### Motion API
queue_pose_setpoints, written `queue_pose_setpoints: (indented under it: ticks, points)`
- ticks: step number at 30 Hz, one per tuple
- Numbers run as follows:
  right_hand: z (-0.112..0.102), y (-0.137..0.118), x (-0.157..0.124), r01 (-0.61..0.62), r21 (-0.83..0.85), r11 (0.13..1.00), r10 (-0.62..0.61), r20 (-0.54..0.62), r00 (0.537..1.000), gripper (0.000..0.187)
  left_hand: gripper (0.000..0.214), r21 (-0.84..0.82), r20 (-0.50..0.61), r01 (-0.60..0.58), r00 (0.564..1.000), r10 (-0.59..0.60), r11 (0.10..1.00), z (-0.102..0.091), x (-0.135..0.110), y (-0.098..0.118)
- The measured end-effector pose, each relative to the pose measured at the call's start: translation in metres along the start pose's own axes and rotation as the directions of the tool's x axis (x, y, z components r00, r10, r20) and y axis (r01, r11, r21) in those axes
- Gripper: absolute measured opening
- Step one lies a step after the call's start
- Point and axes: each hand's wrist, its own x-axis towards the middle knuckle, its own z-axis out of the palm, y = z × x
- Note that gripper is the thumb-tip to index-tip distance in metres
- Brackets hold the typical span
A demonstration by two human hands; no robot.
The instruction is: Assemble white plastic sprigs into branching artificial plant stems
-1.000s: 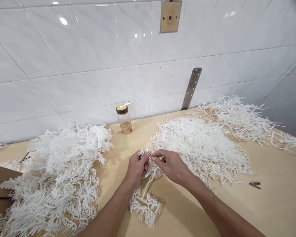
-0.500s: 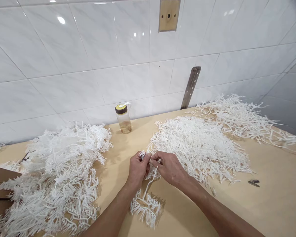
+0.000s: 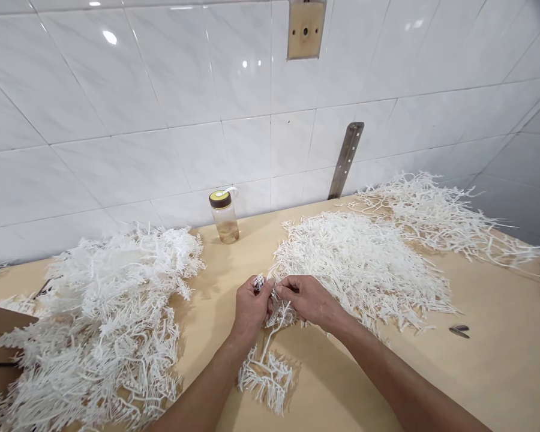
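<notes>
Near the centre of the frame, a white branched sprig point(image 3: 258, 281) was in the left hand point(image 3: 251, 306), with its tips showing above the curled fingers, just beside the thumb. This thumb seemed to press the sprig against the fingers, probably to keep it steady for fine work. The right hand point(image 3: 312, 300) met it from the right, thumb and forefinger narrow beside the left thumb's tip; whether they were closed upon some part, one could not tell. Just below, a loose sprig point(image 3: 270, 375) lay on the table point(image 3: 342, 390), its stem pointing up toward the hands. A dense heap point(image 3: 360, 264) spread right of centre and a taller pile point(image 3: 112, 306) filled the lower left, perhaps so placed for easy reach. Behind, near the wall, a bottle point(image 3: 225, 222) stood upright, apparently kept out of the way.
</notes>
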Motion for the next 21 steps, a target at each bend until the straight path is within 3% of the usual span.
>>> queue_pose_setpoints:
  ticks: [3, 10, 21]
  points:
    - [0.0012, 0.0009, 0.0005, 0.004, 0.024, 1.0, -0.005, 0.012, 1.0, 0.025, 0.033, 0.002, -0.006, 0.008, 1.0, -0.008, 1.0, 0.0001, 0.0003, -0.0007]
    - [0.0072, 0.0026, 0.0004, 0.032, -0.076, 0.997, -0.039, -0.09, 0.995, 0.016, 0.033, 0.028, -0.024, -0.003, 1.0, 0.003, 1.0, 0.0016, 0.0001, -0.0006]
    - [0.0087, 0.0003, -0.0039, 0.106, -0.192, 0.976, -0.116, -0.042, 0.992, 0.013, 0.035, 0.068, -0.022, -0.014, 1.0, 0.016, 0.998, 0.0005, 0.0017, -0.0037]
